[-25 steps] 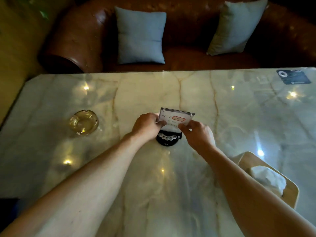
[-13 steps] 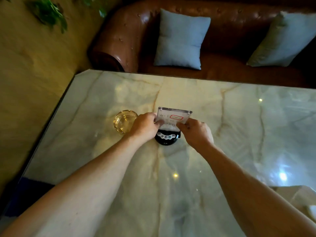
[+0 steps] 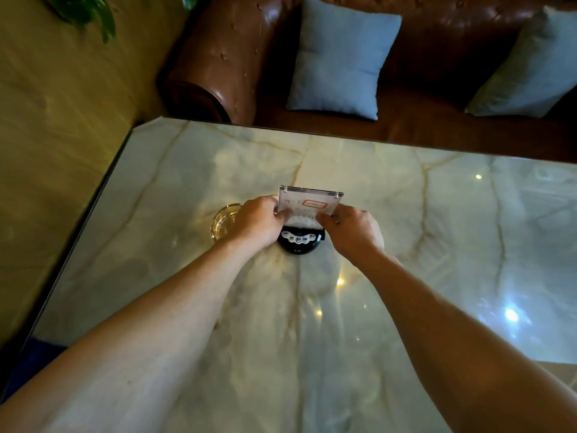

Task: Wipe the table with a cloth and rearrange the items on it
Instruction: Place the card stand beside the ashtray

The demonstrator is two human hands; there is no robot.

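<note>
Marble in pale green and cream is filling most of the view, a glossy table (image 3: 437,245) catching ceiling lights, with a brown leather sofa (image 3: 237,51) and two blue cushions (image 3: 340,54) sitting beyond its far edge at twelve o'clock.

Near the table's middle, a clear card stand (image 3: 309,203) on a round black base (image 3: 300,242) is being held from both sides. The left hand (image 3: 259,221) is pinching the card's left edge between thumb and fingers, and the right hand (image 3: 351,231) is pinching its right edge in the same way. The base appears to be resting on the marble, though lift cannot be ruled out.

The step in hand looks like repositioning this stand as part of the rearranging. To do it well, the person should be keeping both grips level so the card is not twisting in its slot, and moving the base and card as one piece, setting it down flat rather than dragging it.

A glass ashtray (image 3: 223,221) is sitting at nine o'clock from the stand, just beside the left hand and partly hidden behind it; any shift leftward would be risking a knock against it. A corner of a light-coloured object is showing at the frame's four o'clock edge, too cropped to identify. No cloth is in view.
</note>
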